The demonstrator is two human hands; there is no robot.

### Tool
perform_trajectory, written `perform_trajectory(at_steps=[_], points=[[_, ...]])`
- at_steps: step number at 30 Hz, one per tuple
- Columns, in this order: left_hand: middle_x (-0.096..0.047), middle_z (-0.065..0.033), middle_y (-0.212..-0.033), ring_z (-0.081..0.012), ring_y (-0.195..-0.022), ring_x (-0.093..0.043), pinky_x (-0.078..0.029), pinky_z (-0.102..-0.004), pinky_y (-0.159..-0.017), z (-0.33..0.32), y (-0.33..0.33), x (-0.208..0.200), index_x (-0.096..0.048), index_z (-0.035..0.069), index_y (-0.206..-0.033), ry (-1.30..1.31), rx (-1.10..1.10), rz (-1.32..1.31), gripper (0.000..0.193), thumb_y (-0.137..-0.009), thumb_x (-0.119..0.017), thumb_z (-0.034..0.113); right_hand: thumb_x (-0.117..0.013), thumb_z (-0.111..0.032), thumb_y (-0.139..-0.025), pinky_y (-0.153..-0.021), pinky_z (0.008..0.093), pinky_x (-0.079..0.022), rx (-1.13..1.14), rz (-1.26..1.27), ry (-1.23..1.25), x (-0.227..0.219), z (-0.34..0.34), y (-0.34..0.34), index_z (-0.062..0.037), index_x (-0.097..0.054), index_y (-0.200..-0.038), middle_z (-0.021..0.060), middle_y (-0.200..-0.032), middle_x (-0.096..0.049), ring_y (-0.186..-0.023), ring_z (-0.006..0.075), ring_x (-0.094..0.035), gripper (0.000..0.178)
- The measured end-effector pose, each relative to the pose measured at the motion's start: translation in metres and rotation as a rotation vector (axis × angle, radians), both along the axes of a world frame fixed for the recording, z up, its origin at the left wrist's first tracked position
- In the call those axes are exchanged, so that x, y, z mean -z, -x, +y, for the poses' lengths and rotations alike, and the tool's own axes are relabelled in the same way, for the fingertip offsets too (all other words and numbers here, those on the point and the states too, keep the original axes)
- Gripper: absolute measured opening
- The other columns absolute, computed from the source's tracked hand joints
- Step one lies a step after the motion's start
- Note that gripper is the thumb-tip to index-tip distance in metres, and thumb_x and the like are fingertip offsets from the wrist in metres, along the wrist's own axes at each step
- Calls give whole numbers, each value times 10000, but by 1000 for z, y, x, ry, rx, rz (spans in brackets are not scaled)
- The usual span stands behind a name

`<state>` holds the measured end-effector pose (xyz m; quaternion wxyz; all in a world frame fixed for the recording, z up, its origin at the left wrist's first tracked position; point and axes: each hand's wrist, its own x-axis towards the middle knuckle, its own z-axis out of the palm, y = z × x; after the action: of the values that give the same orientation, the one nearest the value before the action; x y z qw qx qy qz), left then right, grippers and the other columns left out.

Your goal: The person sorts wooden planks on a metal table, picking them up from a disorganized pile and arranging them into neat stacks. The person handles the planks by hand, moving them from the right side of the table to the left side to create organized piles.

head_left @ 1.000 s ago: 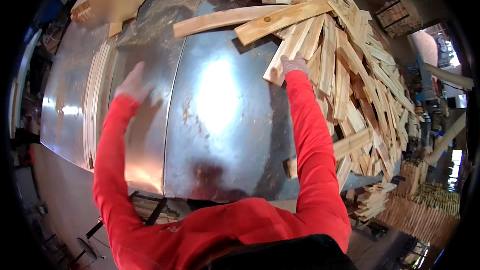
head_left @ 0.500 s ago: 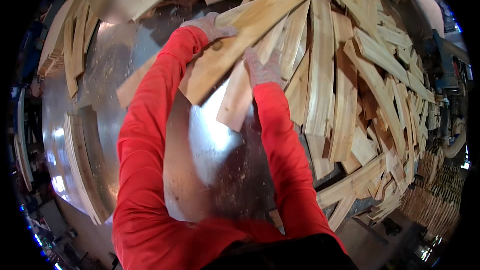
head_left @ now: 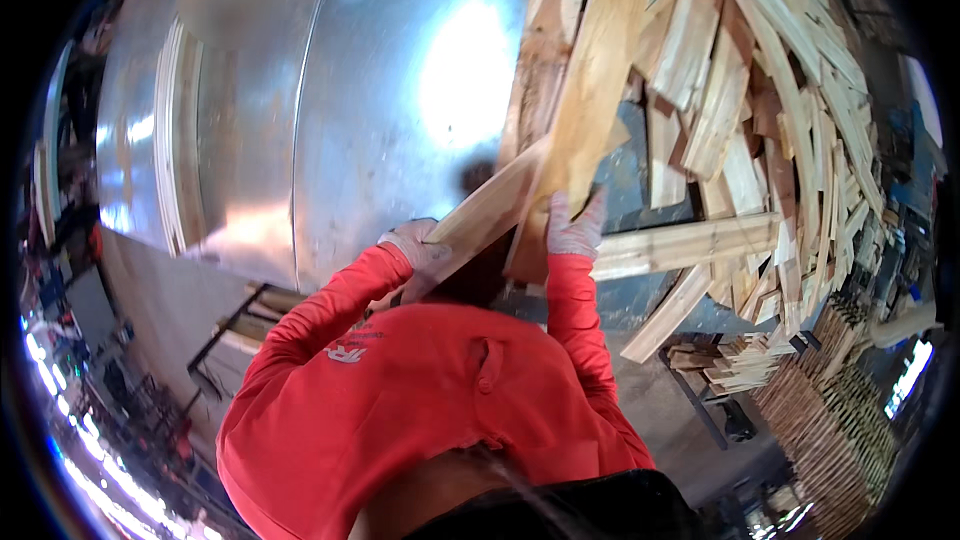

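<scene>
My left hand (head_left: 420, 243), in a pale glove, is closed on the near end of a wooden board (head_left: 485, 212) that slants up to the right. My right hand (head_left: 577, 228), gloved too, grips the near end of a longer yellowish board (head_left: 600, 60), which points away from me. The two boards cross just left of my right hand. A knotty, darker board (head_left: 545, 50) lies on the metal table (head_left: 380, 120) beside the yellowish one, its near part hidden beneath the held boards.
A large jumbled pile of boards (head_left: 720, 130) covers the right side of the table. One board (head_left: 690, 243) lies crosswise near the right front. A narrow stack of strips (head_left: 180, 140) stands at the left. Stacked wood (head_left: 825, 420) is beyond the table at lower right.
Both hands have come back close to my body. The left has gone from the broad yellowish board to a slanting board, and the right now holds a yellowish one. The view has shifted.
</scene>
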<state>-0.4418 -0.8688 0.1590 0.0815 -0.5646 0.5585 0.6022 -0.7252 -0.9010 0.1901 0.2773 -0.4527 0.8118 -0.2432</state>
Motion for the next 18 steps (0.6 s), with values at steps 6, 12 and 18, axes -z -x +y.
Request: perform_trajectory(at_steps=[6, 12, 18], points=[[-699, -121, -894, -209, -805, -652, -508, -357, -757, 62, 3, -70, -664, 117, -1099, 194, -453, -108, 328, -847, -646, 326, -792, -478, -684, -1144, 443, -254, -251, 202, -87, -51, 17, -53, 19, -224, -1482, 312, -1473, -295, -1374, 433, -291, 1099], [-706, -146, -959, -231, -859, -665, -505, -372, -793, 47, -37, -85, -634, 60, -1179, 303, -705, -98, 426, -868, -618, 351, -780, -315, -727, -1053, 412, -388, -114, -394, -318, -15, 4, -55, -38, -179, -1520, 279, -1423, -384, -1286, 380, -433, 1033], [-677, -124, -926, -171, -764, -657, -539, -294, -672, -26, -98, -1, -576, -35, -1232, -20, -824, 521, 539, -976, -469, 427, -839, -265, -700, -901, 405, -509, -90, -2350, -270, -63, 13, -67, 10, -267, -1437, 264, -1348, -379, -1077, 295, -514, 972]])
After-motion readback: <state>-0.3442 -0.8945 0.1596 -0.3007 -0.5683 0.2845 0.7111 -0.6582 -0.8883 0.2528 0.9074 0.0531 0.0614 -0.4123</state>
